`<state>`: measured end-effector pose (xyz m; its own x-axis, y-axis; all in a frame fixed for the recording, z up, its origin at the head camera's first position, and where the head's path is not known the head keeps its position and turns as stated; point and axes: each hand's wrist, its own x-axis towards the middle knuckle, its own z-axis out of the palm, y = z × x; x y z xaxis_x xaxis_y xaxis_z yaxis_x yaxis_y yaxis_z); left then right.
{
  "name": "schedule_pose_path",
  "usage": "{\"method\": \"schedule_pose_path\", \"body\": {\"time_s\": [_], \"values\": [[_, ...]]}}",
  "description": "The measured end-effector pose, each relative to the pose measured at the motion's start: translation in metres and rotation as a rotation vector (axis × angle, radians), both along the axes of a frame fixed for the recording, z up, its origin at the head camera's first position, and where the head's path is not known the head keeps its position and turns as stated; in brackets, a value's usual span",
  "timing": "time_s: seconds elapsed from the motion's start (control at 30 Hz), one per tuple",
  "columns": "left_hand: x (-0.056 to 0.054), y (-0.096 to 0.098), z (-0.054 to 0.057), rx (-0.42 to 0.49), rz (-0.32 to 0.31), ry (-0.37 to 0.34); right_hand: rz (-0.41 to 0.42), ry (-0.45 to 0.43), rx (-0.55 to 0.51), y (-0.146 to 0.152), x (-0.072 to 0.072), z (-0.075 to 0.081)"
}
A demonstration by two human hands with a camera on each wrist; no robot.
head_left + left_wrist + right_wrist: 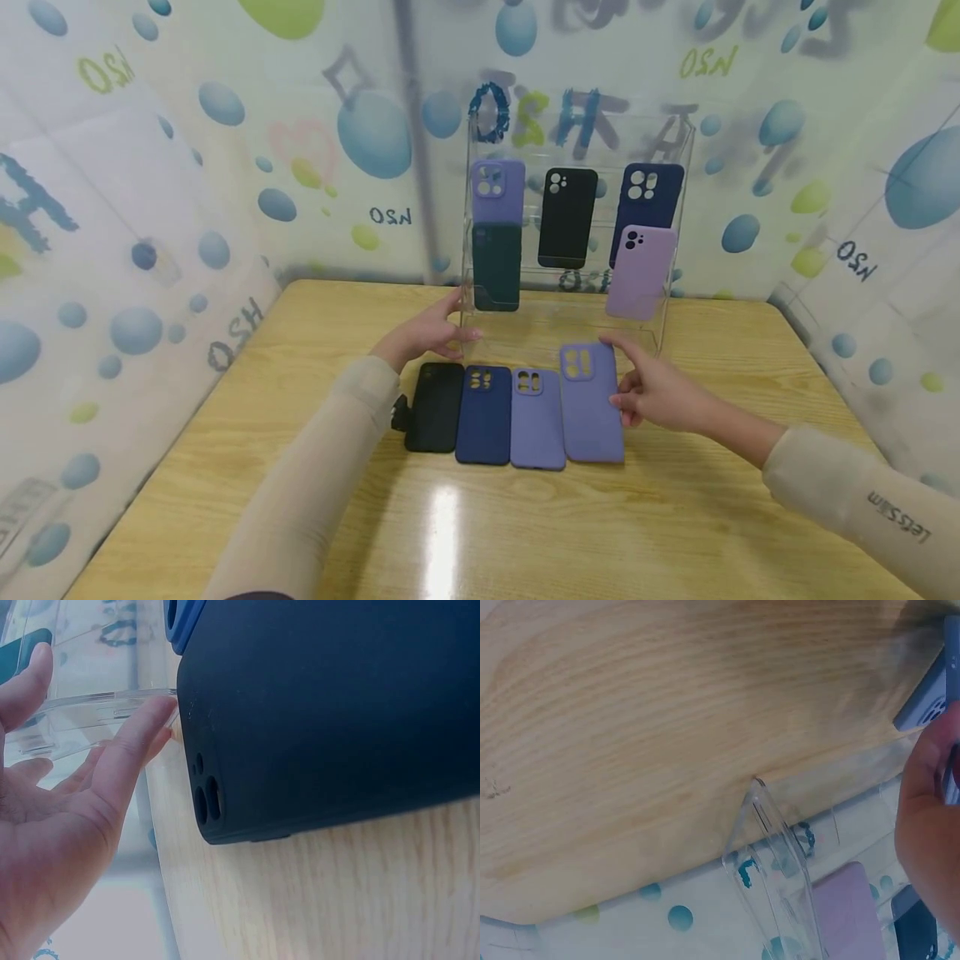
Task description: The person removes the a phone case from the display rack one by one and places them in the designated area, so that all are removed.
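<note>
My right hand (pixel 660 392) pinches the right edge of a lavender phone case (pixel 592 417), which is raised off the table at the right end of a row. Beside it lie another lavender case (pixel 537 425), a navy case (pixel 483 421) and a black case (pixel 435 408). In the right wrist view the hand (pixel 930 780) partly hides the held case. At the lower left side of a clear display stand (pixel 540 329), my left hand (pixel 427 329) touches the panel, thumb and fingers spread apart. The black case (pixel 315 712) fills much of the left wrist view.
On the stand are a lavender case (pixel 498 200), a dark green case (pixel 497 267), a black case (pixel 567 218), a navy case (pixel 651 196) and a pink-lilac case (pixel 641 271). Patterned sheeting (pixel 300 125) surrounds the wooden table (pixel 300 517) at the back and sides.
</note>
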<state>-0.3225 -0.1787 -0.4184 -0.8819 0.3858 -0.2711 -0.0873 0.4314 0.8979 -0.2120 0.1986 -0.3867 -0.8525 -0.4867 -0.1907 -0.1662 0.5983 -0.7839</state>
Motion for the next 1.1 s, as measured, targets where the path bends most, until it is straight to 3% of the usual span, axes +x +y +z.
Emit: {"method": "schedule_pose_path", "body": {"time_s": [0.27, 0.53, 1.1], "values": [[0.000, 0.000, 0.002, 0.004, -0.006, 0.004, 0.015, -0.094, -0.022, 0.004, 0.000, -0.015], [0.000, 0.000, 0.001, 0.006, -0.004, -0.008, 0.003, -0.069, 0.057, 0.002, 0.000, -0.026], [-0.001, 0.000, 0.000, 0.013, -0.005, -0.014, -0.037, -0.098, 0.071, 0.001, 0.001, -0.041]]}}
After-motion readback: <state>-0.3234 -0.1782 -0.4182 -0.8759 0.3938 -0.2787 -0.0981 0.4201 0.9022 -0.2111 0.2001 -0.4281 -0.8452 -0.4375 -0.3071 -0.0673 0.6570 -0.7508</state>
